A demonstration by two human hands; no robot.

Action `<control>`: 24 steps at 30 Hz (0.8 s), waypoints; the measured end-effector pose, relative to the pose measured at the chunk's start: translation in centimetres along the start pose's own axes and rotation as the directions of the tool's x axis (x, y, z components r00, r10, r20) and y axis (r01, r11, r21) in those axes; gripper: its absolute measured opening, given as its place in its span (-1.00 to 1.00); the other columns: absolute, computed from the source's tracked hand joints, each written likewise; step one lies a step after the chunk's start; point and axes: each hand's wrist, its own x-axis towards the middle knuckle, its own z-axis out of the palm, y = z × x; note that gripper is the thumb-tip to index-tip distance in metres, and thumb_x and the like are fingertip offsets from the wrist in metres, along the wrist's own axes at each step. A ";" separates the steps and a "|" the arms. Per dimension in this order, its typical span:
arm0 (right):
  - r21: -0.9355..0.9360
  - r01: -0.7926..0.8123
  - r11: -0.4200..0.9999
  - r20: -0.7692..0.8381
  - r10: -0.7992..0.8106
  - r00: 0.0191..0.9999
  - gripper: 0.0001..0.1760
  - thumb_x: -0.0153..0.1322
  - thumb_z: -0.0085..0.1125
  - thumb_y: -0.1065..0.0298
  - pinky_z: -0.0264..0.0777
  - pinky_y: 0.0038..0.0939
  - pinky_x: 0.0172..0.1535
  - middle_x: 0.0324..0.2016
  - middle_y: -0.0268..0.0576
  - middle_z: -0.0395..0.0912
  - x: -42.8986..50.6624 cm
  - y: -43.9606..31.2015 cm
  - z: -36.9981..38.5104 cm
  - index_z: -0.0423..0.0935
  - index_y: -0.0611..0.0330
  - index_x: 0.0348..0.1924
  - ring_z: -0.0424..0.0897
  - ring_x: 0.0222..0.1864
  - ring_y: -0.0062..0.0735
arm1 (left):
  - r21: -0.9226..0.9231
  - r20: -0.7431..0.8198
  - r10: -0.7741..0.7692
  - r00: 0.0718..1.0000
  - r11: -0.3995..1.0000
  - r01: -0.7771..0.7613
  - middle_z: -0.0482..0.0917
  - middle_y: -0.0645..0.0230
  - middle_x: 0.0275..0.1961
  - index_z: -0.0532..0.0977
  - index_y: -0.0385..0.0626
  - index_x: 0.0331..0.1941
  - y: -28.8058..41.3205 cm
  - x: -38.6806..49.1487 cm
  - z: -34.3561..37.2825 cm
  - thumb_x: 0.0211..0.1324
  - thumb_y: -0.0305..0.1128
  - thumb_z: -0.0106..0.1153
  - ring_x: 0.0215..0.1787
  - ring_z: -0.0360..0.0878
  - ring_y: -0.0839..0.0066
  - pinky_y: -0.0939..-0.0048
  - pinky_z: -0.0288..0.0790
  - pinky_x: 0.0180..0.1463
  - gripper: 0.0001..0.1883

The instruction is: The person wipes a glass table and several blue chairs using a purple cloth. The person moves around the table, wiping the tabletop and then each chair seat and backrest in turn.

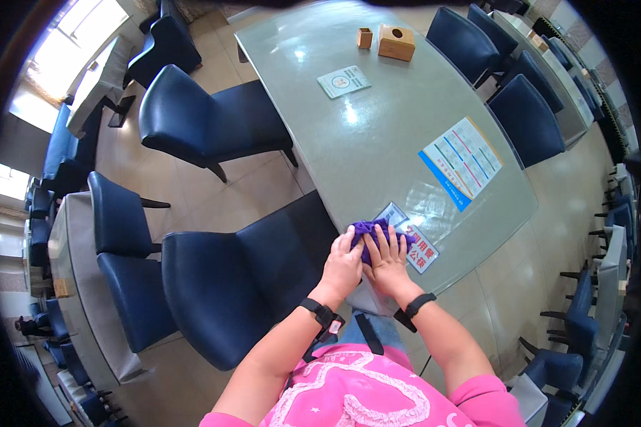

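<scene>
A bunched purple cloth lies at the near edge of a dining table with a glossy cover. My left hand grips the cloth's left side with bent fingers. Spread over its right part, the fingers of my right hand press down on it from above. The cloth partly covers a laminated card with red writing. Farther up the table are a sheet with a blue border and a pale green card.
A wooden tissue box and a small wooden holder stand at the table's far end. Dark blue chairs line the left side, one close beside me. More chairs stand on the right. A person is far off at the left.
</scene>
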 end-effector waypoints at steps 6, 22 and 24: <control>-0.036 -0.180 0.983 -0.006 0.180 0.984 0.04 0.46 0.32 -0.02 -0.42 0.41 0.54 0.66 0.01 -0.22 -6.6 -3.2 1.5 -0.06 -0.10 0.67 -0.28 0.66 0.30 | -0.150 0.079 0.114 0.990 0.984 -0.101 0.39 -0.11 0.44 0.58 -0.24 0.20 0.3 -3.8 0.3 0.10 -0.57 0.20 0.34 0.46 -0.10 0.08 0.43 0.43 -0.49; -0.190 -0.121 0.974 -0.211 0.080 0.974 -0.11 0.44 0.32 0.25 -0.13 0.36 0.52 0.57 0.09 0.05 -7.1 -4.5 2.5 0.13 0.00 0.58 0.01 0.59 0.35 | -0.328 0.030 0.124 0.992 0.938 -0.107 0.42 -0.03 0.46 0.61 -0.24 0.14 -1.1 -5.4 0.0 0.08 -0.58 0.22 0.29 0.55 0.03 0.14 0.53 0.34 -0.54; -0.192 -0.081 0.978 -0.185 0.045 0.982 -0.17 0.44 0.28 0.31 -0.05 0.34 0.50 0.54 0.06 0.12 -5.8 -5.4 2.3 0.20 -0.03 0.55 0.09 0.57 0.32 | -0.408 -0.045 0.073 0.996 0.909 -0.085 0.42 -0.08 0.44 0.59 -0.24 0.16 -2.2 -6.1 -0.1 0.11 -0.64 0.16 0.36 0.51 -0.06 0.13 0.50 0.38 -0.54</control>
